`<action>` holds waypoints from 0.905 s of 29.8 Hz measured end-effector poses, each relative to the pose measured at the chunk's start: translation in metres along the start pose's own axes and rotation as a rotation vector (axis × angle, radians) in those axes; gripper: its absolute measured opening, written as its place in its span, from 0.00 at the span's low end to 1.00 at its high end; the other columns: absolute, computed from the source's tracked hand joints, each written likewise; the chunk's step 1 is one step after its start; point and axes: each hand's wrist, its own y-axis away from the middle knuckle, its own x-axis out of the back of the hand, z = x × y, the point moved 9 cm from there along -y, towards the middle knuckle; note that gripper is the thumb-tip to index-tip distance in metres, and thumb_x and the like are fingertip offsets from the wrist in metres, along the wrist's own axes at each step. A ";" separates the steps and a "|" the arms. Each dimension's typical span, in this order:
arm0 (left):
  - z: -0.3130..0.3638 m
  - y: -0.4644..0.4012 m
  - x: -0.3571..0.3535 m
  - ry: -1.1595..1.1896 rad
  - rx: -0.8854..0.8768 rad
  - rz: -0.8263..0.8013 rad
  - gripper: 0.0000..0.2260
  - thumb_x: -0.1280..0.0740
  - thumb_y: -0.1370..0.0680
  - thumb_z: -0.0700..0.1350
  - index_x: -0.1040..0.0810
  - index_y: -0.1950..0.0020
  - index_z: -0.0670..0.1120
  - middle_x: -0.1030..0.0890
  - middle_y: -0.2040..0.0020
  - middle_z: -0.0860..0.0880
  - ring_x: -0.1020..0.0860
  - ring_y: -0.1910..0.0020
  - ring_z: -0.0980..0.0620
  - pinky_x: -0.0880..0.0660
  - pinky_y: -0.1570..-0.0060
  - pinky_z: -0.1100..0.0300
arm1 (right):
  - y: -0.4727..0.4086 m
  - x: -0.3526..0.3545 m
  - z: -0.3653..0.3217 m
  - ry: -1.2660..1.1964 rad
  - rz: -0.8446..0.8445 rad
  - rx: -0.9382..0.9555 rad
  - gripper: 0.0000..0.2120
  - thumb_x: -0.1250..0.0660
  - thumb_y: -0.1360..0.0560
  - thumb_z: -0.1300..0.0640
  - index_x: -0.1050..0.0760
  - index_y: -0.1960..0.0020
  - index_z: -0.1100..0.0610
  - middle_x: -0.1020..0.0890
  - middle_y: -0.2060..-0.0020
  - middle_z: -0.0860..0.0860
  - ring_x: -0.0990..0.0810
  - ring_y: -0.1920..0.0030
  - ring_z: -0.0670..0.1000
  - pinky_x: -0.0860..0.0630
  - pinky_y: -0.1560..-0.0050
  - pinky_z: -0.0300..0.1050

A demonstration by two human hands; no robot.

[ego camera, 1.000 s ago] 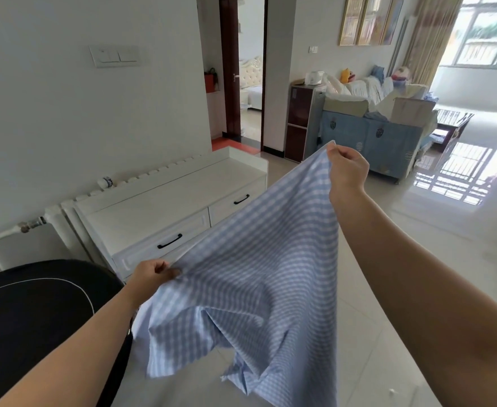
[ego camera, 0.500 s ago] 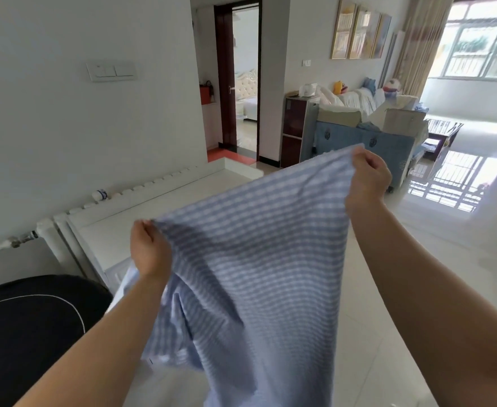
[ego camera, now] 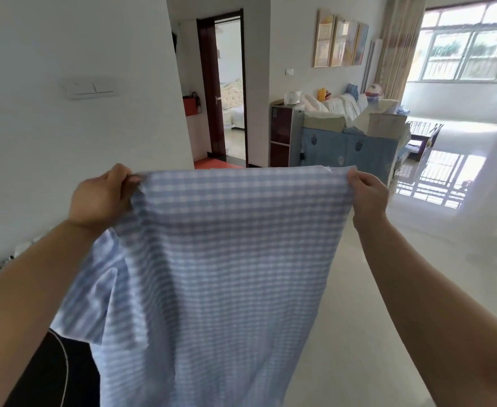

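Right now my left grip (ego camera: 100,198) pinches one top corner of the blue checked cloth (ego camera: 226,259) and my right grip (ego camera: 367,198) pinches the other, fingers curled tight on the hem. The cloth hangs spread between them in the air before me, top edge level, and it hides most of what lies below and ahead. Above its edge I see a doorway (ego camera: 229,86), a dark red cabinet (ego camera: 282,133) and blue-covered furniture (ego camera: 347,148). A light switch (ego camera: 90,88) sits on the wall to my left, a black surface (ego camera: 50,377) shows at lower left, and glossy floor (ego camera: 359,318) stretches right toward the window (ego camera: 470,42).
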 end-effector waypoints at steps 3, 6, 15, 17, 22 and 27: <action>-0.004 -0.015 0.010 -0.033 -0.011 0.007 0.20 0.47 0.21 0.54 0.27 0.54 0.38 0.21 0.62 0.32 0.24 0.70 0.29 0.27 0.73 0.44 | 0.004 -0.018 0.042 0.011 -0.126 -0.239 0.06 0.28 0.26 0.55 0.21 0.61 0.55 0.20 0.63 0.50 0.23 0.63 0.48 0.26 0.67 0.37; -0.012 -0.008 0.008 -0.025 0.006 -0.071 0.21 0.46 0.23 0.54 0.24 0.50 0.39 0.18 0.58 0.33 0.21 0.66 0.30 0.25 0.68 0.44 | 0.011 -0.023 0.049 -0.044 -0.169 -0.226 0.05 0.29 0.26 0.56 0.21 0.58 0.57 0.20 0.62 0.51 0.22 0.60 0.50 0.24 0.61 0.41; -0.042 0.067 -0.031 0.082 0.219 -0.339 0.17 0.36 0.22 0.57 0.24 0.50 0.42 0.17 0.56 0.38 0.19 0.58 0.34 0.29 0.64 0.51 | 0.013 -0.049 0.011 -0.074 -0.088 -0.065 0.08 0.31 0.24 0.56 0.22 0.63 0.53 0.24 0.67 0.47 0.25 0.65 0.46 0.24 0.65 0.38; -0.048 0.082 -0.040 0.112 0.314 -0.372 0.14 0.38 0.22 0.54 0.24 0.52 0.42 0.18 0.59 0.38 0.20 0.59 0.35 0.30 0.63 0.52 | 0.015 -0.053 0.012 -0.024 -0.078 -0.012 0.09 0.31 0.24 0.55 0.23 0.63 0.51 0.24 0.67 0.46 0.26 0.65 0.44 0.25 0.61 0.39; -0.050 0.090 -0.049 0.181 0.427 -0.389 0.13 0.41 0.19 0.52 0.26 0.54 0.43 0.22 0.66 0.41 0.23 0.66 0.40 0.28 0.65 0.51 | 0.019 -0.055 0.009 0.013 0.007 0.046 0.10 0.33 0.24 0.54 0.24 0.64 0.48 0.24 0.65 0.44 0.27 0.64 0.42 0.26 0.57 0.39; -0.055 0.086 -0.059 0.208 0.458 -0.400 0.14 0.41 0.19 0.52 0.26 0.56 0.43 0.23 0.66 0.44 0.25 0.65 0.43 0.28 0.64 0.51 | 0.014 -0.052 0.009 0.015 0.067 0.072 0.08 0.34 0.23 0.53 0.24 0.60 0.51 0.24 0.65 0.43 0.26 0.63 0.42 0.25 0.55 0.40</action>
